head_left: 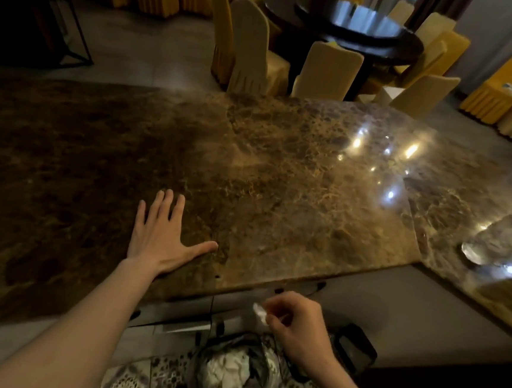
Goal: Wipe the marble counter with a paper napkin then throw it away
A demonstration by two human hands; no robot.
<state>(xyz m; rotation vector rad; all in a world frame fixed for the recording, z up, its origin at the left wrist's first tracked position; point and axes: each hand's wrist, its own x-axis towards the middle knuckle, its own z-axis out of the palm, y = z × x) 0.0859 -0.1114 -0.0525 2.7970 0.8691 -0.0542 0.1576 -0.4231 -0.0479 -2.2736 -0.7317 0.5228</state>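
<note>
The brown marble counter (281, 171) fills the middle of the view. My left hand (161, 238) lies flat on it near the front edge, fingers spread, holding nothing. My right hand (296, 324) is below the counter's front edge, fingers curled around a small crumpled white paper napkin (259, 311) that sticks out at the fingertips. Directly under that hand stands a bin (230, 368) lined with a clear bag and holding crumpled white paper.
A clear plastic-wrapped item (504, 240) lies on the counter's right section. Beyond the counter stand a dark round table (356, 26) and several yellow-covered chairs (327, 70). A dark device (355, 348) sits right of my right hand. Patterned floor tiles surround the bin.
</note>
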